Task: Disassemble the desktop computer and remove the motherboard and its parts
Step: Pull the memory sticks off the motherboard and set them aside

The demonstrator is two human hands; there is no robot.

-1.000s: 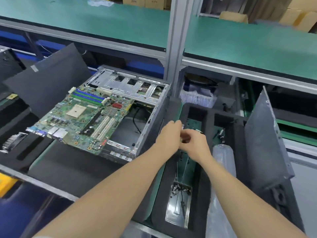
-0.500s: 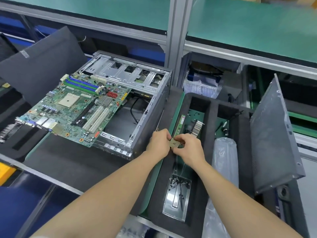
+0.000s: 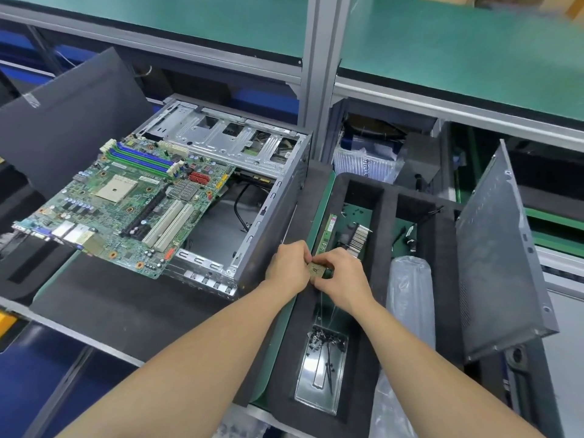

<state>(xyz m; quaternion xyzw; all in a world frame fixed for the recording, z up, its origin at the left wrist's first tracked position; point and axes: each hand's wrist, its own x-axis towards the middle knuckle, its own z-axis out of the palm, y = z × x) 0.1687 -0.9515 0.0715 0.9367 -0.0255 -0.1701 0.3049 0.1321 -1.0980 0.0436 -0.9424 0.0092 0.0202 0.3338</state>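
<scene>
A green motherboard (image 3: 126, 203) lies tilted across the left edge of the open metal computer case (image 3: 252, 216), its CPU socket bare. Both hands meet over the black foam tray (image 3: 387, 203) to the right of the case. My left hand (image 3: 289, 265) and my right hand (image 3: 339, 278) pinch a small square processor chip (image 3: 316, 269) between their fingertips. Beyond the hands, inside the tray compartment, lie a green memory stick (image 3: 328, 230) and a finned heatsink (image 3: 358, 237).
A clear plastic dish with several screws (image 3: 322, 371) sits in the tray's near end. A plastic-wrapped bundle (image 3: 409, 298) fills the adjoining compartment. The grey case side panel (image 3: 499, 257) leans upright at right. A dark panel (image 3: 72, 121) leans behind the motherboard. Shelf post (image 3: 319, 64) stands centre.
Both hands have drawn nearer to me along the tray, and the small square chip between the fingers has come into plain sight. The head camera has tipped downward a little.
</scene>
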